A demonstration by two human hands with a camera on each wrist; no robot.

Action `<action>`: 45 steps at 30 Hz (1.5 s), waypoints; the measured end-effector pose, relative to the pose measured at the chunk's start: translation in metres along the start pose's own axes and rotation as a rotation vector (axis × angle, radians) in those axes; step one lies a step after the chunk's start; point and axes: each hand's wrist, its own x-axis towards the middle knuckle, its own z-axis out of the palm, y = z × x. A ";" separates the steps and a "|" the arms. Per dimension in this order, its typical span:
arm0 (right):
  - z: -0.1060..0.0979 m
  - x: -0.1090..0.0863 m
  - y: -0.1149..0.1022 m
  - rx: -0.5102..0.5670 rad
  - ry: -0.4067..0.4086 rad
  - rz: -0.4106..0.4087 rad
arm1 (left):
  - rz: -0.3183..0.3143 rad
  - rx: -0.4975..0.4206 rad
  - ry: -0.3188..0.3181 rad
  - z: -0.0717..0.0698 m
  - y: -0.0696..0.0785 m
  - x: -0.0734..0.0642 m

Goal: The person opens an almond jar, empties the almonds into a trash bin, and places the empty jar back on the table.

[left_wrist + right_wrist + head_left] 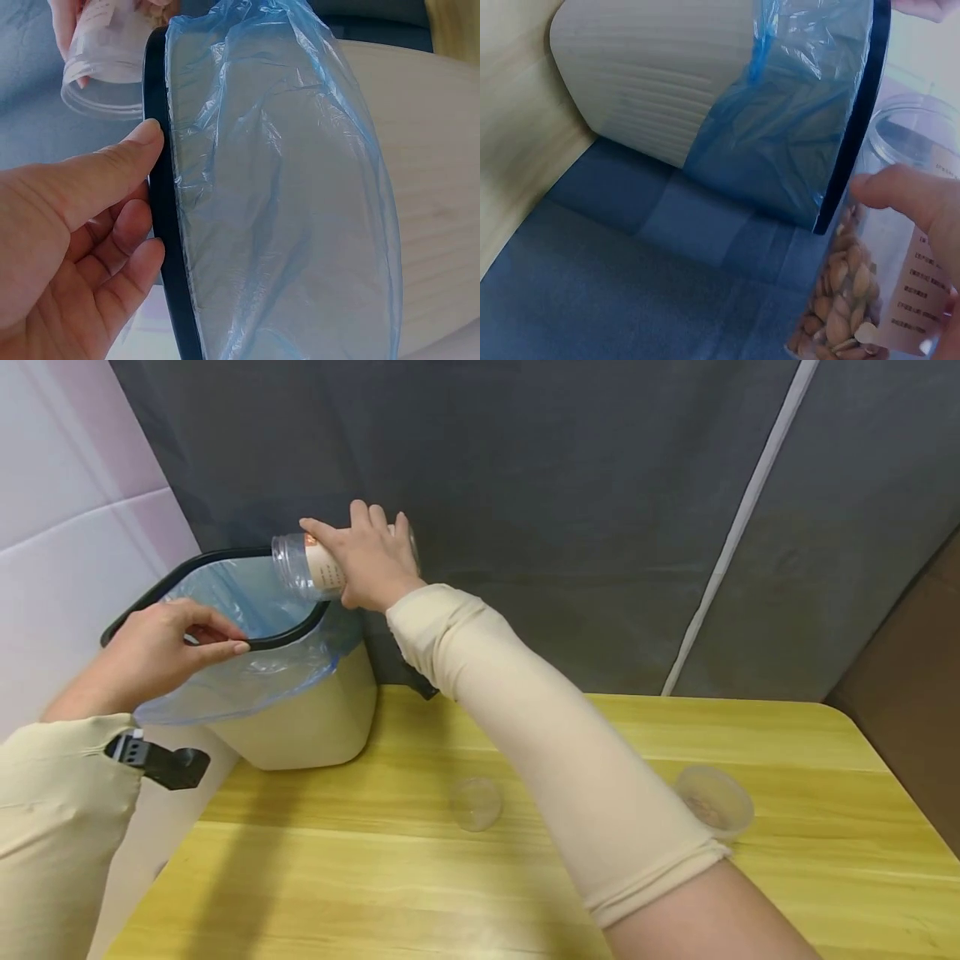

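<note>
A clear plastic jar (294,568) with a printed label (915,277) is gripped in my right hand (375,558). It lies tipped nearly on its side, its open mouth over the bin's opening. Almonds (841,311) are gathered towards the jar's bottom in the right wrist view. My left hand (165,643) pinches the black rim (159,161) of a cream waste bin (322,718), thumb and fingertips at the edge. A bluish see-through bag (277,172) lines the bin and hangs folded down over its outside.
The bin stands at the back left of a wooden table (337,877), beside a pale wall (60,468) and a dark grey curtain (525,510). A clear round lid (476,803) lies mid-table. Further right, a translucent bowl (731,797) has something brown inside, partly behind my right arm.
</note>
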 end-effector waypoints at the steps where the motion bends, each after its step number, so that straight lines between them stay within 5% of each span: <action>1: 0.000 0.000 -0.001 -0.006 0.014 0.001 | -0.001 0.001 0.002 0.000 0.001 0.000; 25: 0.009 -0.001 -0.018 -0.133 0.245 -0.017 | -0.013 0.000 0.021 -0.001 0.004 -0.006; 45: 0.009 -0.003 -0.015 -0.160 0.298 -0.038 | 0.004 0.000 0.035 0.001 0.009 -0.002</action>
